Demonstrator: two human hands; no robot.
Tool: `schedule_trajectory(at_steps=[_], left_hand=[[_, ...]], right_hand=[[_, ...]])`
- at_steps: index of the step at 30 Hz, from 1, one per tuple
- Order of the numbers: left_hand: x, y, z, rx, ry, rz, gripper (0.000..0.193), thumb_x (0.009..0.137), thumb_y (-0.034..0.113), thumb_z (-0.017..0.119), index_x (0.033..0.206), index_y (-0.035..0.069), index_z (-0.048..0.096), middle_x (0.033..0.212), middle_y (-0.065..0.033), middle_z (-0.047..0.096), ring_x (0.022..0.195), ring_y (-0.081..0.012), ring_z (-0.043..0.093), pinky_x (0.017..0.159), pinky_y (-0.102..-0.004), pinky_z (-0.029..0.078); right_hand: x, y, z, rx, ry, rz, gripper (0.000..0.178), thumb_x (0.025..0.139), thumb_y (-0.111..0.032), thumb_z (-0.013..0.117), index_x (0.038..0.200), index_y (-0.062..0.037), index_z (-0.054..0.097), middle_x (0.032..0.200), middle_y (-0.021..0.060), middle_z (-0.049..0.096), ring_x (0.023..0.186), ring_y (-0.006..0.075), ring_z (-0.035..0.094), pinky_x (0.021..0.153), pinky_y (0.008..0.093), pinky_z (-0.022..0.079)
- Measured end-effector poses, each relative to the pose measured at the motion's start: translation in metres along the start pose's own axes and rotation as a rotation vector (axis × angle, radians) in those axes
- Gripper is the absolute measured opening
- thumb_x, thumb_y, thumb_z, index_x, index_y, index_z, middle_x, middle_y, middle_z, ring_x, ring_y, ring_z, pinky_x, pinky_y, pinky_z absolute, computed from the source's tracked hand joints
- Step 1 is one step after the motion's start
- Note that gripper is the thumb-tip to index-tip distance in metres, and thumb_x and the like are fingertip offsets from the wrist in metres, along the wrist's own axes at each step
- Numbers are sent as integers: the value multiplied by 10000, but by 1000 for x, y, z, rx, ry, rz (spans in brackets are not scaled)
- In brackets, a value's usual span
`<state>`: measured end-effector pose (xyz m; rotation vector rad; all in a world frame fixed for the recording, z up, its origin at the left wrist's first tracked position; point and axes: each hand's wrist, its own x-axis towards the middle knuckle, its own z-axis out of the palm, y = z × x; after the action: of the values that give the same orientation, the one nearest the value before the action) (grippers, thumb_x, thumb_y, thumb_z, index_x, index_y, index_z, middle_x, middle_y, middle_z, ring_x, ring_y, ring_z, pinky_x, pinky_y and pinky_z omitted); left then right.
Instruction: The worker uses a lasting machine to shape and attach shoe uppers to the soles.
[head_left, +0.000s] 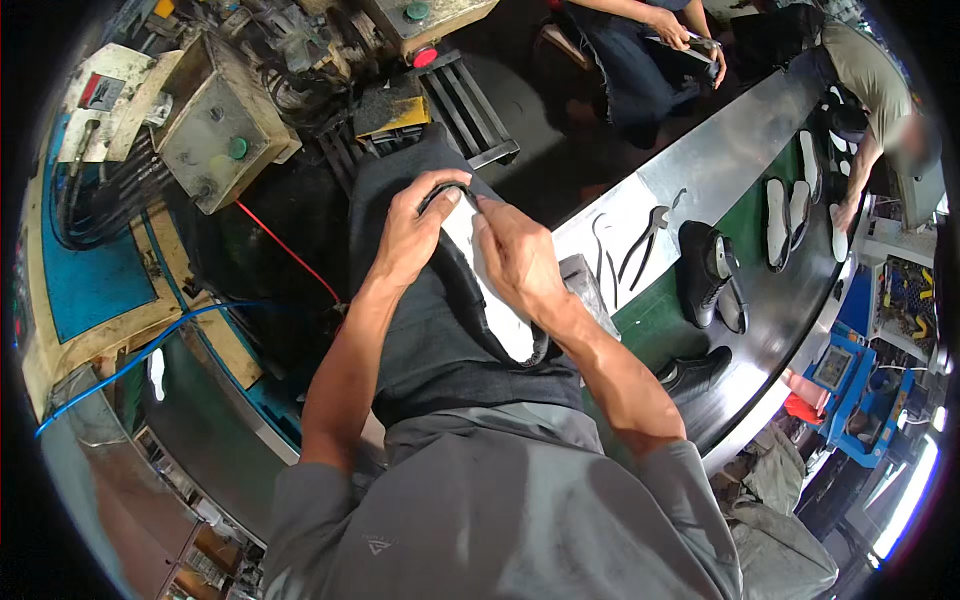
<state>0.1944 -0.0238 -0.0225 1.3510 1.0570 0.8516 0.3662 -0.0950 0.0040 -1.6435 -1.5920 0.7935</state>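
A black shoe (506, 325) lies bottom up across my lap, its long white underside facing me and its dark edge rolled around it. My left hand (411, 232) is closed around the far end of the shoe, thumb on the rim. From the other side my right hand (518, 255) grips the same end, fingers pressed on the white underside and edge. Parts of the shoe are covered by both hands. To the right, pincers (645, 243) with dark handles rest on the metal ledge (690, 165).
A green conveyor belt (640, 325) on the right carries black shoes (708, 275) and white-bottomed shoes (777, 222). Co-workers sit across it and at the top. A machine control box (215, 130) with a green button stands left. Red (290, 250) and blue hoses (130, 365) run nearby.
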Motion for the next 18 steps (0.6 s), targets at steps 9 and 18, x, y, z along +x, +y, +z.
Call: schedule_trajectory(at_steps=[9, 18], left_hand=[[-4, 0, -2, -3, -116, 172, 214, 1027, 23, 622, 1201, -19, 738, 1230, -108, 713, 1175, -206, 664, 1058, -333, 499], [2, 0, 20, 21, -139, 216, 228, 1039, 70, 612, 1206, -16, 740, 1214, -122, 712, 1148, -233, 671, 1034, -347, 511]], right_hand=[[-16, 18, -4, 492, 40, 236, 463, 1149, -312, 589, 1434, 46, 658, 1440, 203, 695, 1340, 289, 663, 1143, 391, 496], [-15, 2, -15, -195, -191, 236, 396, 1140, -340, 570, 1312, 9, 647, 916, 328, 749, 939, 544, 735, 836, 618, 575]])
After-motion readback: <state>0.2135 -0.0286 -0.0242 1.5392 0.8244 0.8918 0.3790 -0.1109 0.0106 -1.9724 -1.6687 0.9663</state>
